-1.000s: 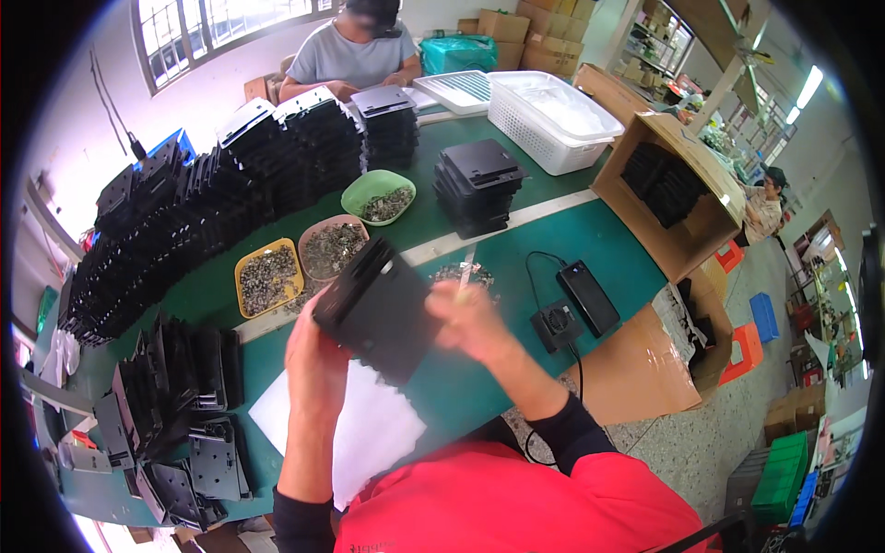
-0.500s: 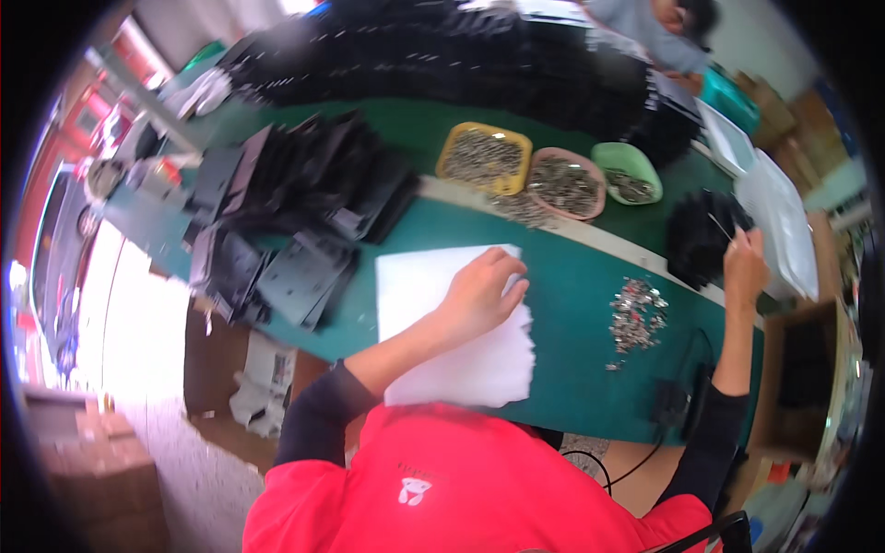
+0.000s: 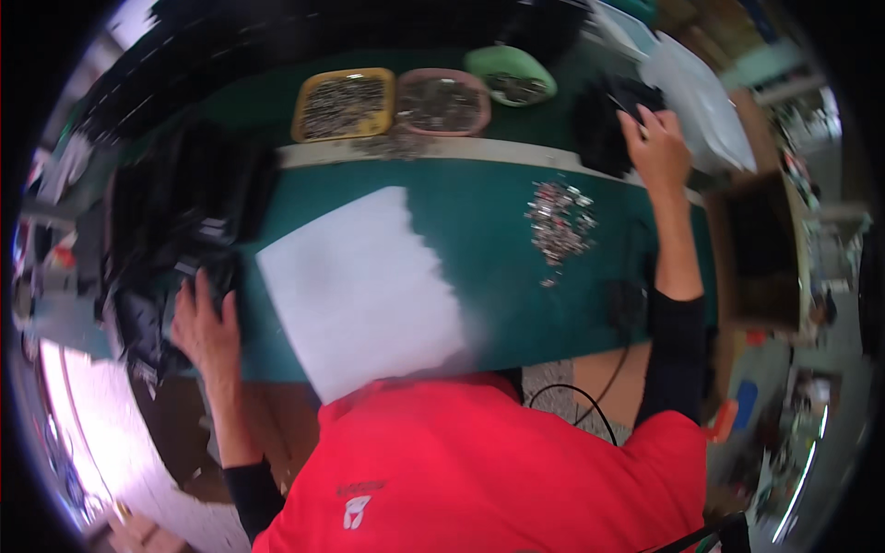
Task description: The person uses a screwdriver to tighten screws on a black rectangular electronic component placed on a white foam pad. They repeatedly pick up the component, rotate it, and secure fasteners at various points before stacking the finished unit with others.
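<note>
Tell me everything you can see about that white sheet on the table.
The white sheet looks thin, like paper or foam; I can't tell which. Its left and far edges are fairly straight, its right edge jagged, as if torn. It lies flat and askew on the green table, its near edge partly hidden by the red shirt. Neither the left hand nor the right hand touches it.

Black plates (image 3: 198, 189) on green table (image 3: 493, 263)

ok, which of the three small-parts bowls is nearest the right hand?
The green bowl, at the right end of the row. The pink bowl and yellow bowl sit farther left, away from the right hand.
</note>
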`<state>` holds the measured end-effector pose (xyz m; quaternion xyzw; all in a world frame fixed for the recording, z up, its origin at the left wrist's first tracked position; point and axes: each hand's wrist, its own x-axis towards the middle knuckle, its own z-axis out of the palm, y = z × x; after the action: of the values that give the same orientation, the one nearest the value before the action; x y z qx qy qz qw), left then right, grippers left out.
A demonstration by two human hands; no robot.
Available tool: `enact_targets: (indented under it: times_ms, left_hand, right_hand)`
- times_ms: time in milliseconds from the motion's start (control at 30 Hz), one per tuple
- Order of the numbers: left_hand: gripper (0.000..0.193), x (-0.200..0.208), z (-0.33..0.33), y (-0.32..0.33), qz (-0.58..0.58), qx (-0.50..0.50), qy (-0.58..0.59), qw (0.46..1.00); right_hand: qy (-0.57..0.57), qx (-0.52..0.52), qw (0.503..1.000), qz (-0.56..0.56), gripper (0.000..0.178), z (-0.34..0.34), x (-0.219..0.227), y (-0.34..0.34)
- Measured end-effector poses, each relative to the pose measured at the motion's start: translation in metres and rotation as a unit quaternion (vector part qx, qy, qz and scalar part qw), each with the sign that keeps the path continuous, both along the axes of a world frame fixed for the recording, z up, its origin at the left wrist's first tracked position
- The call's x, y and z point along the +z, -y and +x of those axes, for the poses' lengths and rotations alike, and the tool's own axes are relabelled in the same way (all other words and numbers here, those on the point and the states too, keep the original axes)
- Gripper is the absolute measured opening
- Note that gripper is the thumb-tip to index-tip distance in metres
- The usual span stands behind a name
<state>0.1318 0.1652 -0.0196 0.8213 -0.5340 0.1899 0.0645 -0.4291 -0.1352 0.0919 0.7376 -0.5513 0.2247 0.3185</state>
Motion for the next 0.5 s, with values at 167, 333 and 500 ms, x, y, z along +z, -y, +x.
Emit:
enact_targets:
  times_ms: [167,333,500]
  left_hand:
    - [0.05,0.007,-0.014,0.005,0.007,-0.038,-0.009,0.999]
    - [0.028,0.029,-0.022,0.002,-0.048,-0.092,0.037,0.994]
    - [0.017,0.084,-0.047,0.0,-0.155,-0.155,-0.005,0.976]
  right_hand:
    - [0.153,0.144,0.972,0.104,0.024,0.018,-0.003,-0.064]
    - [0.141,0.075,0.908,0.388,0.02,0.027,-0.041,-0.107]
    - [0.167,0.092,0.921,0.339,0.02,0.031,-0.08,-0.11]
